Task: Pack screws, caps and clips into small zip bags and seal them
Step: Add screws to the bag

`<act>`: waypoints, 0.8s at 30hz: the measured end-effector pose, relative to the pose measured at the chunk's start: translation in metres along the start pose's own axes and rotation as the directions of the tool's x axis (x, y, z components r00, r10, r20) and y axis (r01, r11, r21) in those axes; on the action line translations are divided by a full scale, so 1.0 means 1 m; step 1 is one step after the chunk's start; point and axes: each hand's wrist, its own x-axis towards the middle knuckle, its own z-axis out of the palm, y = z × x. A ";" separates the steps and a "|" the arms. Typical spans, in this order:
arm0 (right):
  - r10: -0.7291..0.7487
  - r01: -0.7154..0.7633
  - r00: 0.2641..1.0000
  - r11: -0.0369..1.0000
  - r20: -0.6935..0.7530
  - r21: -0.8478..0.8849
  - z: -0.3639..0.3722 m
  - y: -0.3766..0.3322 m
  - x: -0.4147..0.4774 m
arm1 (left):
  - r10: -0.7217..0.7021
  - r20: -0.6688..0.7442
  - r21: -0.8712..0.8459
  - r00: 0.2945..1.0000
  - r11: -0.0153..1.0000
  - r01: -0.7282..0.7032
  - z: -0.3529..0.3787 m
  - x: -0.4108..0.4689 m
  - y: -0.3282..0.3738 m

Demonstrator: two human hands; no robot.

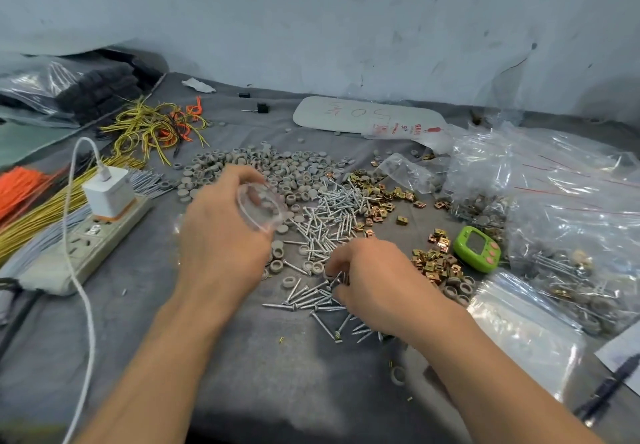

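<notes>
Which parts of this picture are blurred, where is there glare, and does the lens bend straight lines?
Head view: the left hand and the zip bag it holds are smeared by motion; the right hand, pinching screws, is sharper. Head view: glare streaks the plastic bags at the right. Head view: the wide lens bows the far edge of the table; light is soft, shadows faint.

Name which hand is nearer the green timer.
Right. The right hand, pinching screws, sits just left of the green timer; the left hand is farther left, holding a clear bag.
</notes>
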 end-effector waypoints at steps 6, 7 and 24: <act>-0.060 0.062 0.998 0.996 0.029 -0.068 0.000 -0.005 -0.002 | -0.107 0.436 0.258 0.893 0.966 -0.011 0.016 -0.008 -0.008; -0.059 0.061 0.998 0.996 0.035 -0.059 -0.001 -0.005 -0.002 | -0.096 0.462 0.248 0.882 0.968 -0.025 0.016 -0.008 -0.009; -0.067 0.074 0.997 0.968 0.039 -0.241 0.006 -0.025 -0.003 | -0.075 0.467 0.120 0.881 0.993 0.021 0.007 -0.006 -0.015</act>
